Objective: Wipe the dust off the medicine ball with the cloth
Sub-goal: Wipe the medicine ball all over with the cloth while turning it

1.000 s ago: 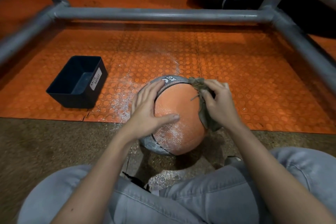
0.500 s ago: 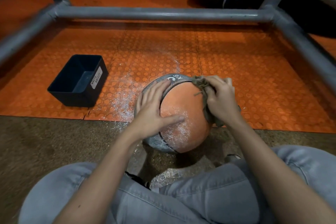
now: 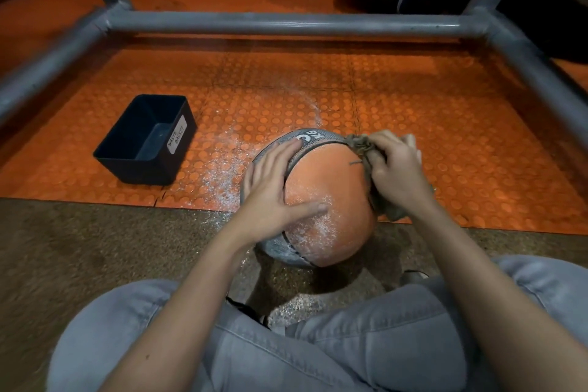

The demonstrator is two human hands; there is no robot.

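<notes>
The left hand [image 3: 273, 191] is lying spread and flat on the left side of the medicine ball [image 3: 331, 188], fingers straight, thumb stretching across the orange panel. The right hand [image 3: 397, 175] is curling round a bunched cloth [image 3: 361, 146] and pressing it against the ball's upper right side; the cloth is a drab, crumpled weave with a loose thread trailing onto the ball.

The ball is sitting in the centre of the frame, on the line where the orange mat [image 3: 445, 124] is meeting the brown speckled floor [image 3: 95, 248]. It is round and pebbled, orange panels alternating with grey bands, and white dust is clinging to its lower front. White letters reading "KG" are showing on the grey band at the top; the mark beside them is too unclear to read.

White dust is also lying scattered over the mat's raised round studs, left of the ball. Further left, a dark rectangular plastic bin [image 3: 152, 169] is standing on the mat, carrying a white label [image 3: 176, 134] handwritten "WASTE BASKET".

Grey round metal tubes [image 3: 286, 24] are framing the mat across the top and down both sides. Pale grey denim knees [image 3: 286, 353] are filling the bottom of the frame
</notes>
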